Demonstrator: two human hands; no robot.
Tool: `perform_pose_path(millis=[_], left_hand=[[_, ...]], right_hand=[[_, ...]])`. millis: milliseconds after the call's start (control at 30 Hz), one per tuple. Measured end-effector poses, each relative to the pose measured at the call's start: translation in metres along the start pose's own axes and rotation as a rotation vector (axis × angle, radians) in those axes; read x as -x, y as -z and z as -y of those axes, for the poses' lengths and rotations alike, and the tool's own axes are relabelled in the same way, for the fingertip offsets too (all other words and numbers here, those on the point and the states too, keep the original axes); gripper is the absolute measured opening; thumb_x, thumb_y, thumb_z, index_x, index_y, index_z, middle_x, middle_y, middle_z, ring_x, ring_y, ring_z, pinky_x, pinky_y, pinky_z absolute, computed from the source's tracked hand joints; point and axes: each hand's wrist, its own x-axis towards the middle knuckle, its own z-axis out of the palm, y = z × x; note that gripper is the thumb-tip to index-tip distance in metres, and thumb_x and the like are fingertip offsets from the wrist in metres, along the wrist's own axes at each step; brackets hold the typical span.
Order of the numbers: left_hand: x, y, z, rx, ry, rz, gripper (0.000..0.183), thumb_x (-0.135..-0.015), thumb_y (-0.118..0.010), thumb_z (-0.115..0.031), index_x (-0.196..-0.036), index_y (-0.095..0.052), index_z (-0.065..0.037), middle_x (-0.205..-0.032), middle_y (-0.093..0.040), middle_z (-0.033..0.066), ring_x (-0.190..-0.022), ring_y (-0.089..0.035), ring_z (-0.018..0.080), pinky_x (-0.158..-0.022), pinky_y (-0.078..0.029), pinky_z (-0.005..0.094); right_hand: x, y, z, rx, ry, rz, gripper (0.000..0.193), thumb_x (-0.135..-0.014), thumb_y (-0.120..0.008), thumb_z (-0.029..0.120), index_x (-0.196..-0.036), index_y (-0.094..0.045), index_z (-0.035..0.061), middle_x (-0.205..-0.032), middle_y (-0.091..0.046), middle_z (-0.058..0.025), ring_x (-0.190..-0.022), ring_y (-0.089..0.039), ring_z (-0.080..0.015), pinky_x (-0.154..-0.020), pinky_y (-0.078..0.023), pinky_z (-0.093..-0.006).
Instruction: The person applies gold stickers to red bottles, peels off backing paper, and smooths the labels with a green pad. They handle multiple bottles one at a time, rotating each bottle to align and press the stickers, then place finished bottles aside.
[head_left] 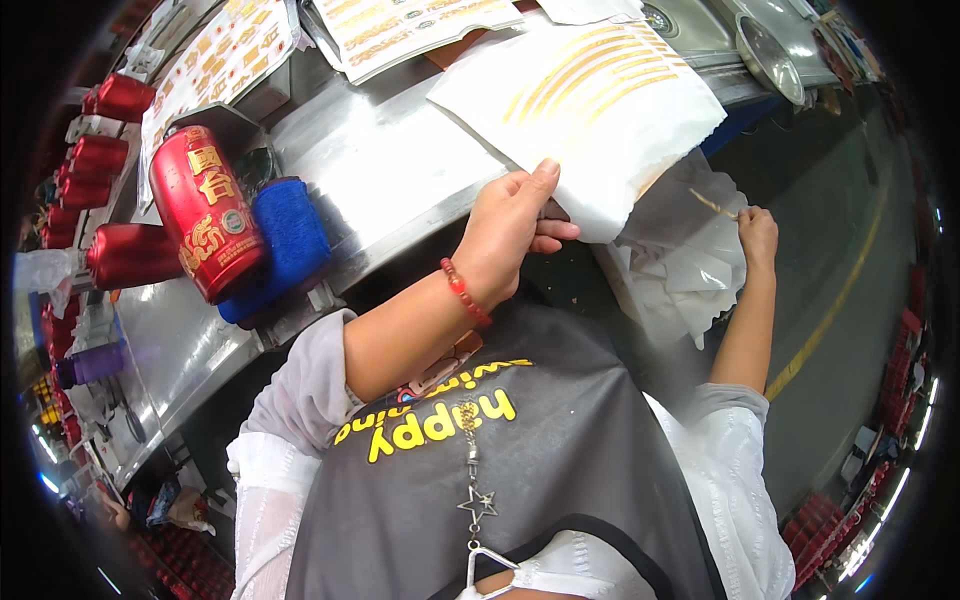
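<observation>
White backing paper printed with rows of curved gold stripes [590, 100] is pinched at its lower edge by the left hand [505, 235], near the middle of the frame: the thumb lies flat on top of the sheet and the curled fingers [555, 232] fold under it, so the grip is closed on the paper. A red beaded bracelet [466, 292] circles that wrist. The sheet spreads up and to the right from the fingers, half resting on the brushed steel worktable [390, 170] and half hanging past its edge.

At the right of the frame the right hand [757, 228] is closed narrowly on a thin pale strip [715, 204], which looks like a peeled gold sliver, though it is too small to be sure. Just below and left of that hand sits a heap of crumpled translucent waste film [690, 265].

Further out, at left centre, a glossy red cylindrical bottle with gold characters [205, 215] lies tilted against a blue padded cradle [290, 240] on the table. More plain red bottles [120, 100] line the upper left rim. Printed sheets of gold decals [400, 25] lie along the top edge, and a round metal bowl [768, 55] sits at upper right. The grey apron with yellow lettering [500, 470] fills the lower centre.
</observation>
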Motion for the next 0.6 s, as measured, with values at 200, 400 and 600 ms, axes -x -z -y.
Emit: perform_pose_path(millis=[200, 400, 600], left_hand=[[-0.007, -0.006, 0.006, -0.055, -0.081, -0.051, 0.035, -0.1, -0.057, -0.033, -0.109, -0.061, 0.001, -0.102, -0.071, 0.0121, -0.076, -0.072, 0.0182, -0.063, -0.052, 0.0255], [0.001, 0.005, -0.001, -0.144, -0.022, -0.04, 0.027, -0.1, -0.054, -0.023, -0.108, -0.064, 0.001, -0.099, -0.071, 0.0112, -0.075, -0.072, 0.0168, -0.062, -0.052, 0.0247], [0.014, 0.023, 0.001, -0.233, -0.003, -0.043, 0.027, -0.1, -0.058, -0.025, -0.101, -0.069, -0.001, -0.097, -0.073, 0.0084, -0.072, -0.07, 0.0134, -0.06, -0.051, 0.023]], right_hand=[[-0.005, 0.028, 0.018, -0.14, 0.162, -0.331, 0.025, -0.087, -0.064, 0.009, -0.11, -0.071, 0.0059, -0.12, -0.062, -0.0148, -0.108, -0.06, -0.0399, -0.094, -0.05, -0.0467], [0.022, 0.139, 0.151, -0.667, 0.513, -0.314, 0.021, -0.092, -0.064, 0.004, -0.112, -0.07, 0.0025, -0.123, -0.062, -0.0149, -0.109, -0.061, -0.0326, -0.092, -0.05, -0.0384], [0.035, 0.151, 0.224, -0.709, 0.823, -0.196, 0.009, -0.086, -0.069, 0.002, -0.094, -0.07, -0.0007, -0.123, -0.063, -0.0147, -0.11, -0.059, -0.0344, -0.093, -0.048, -0.0397]])
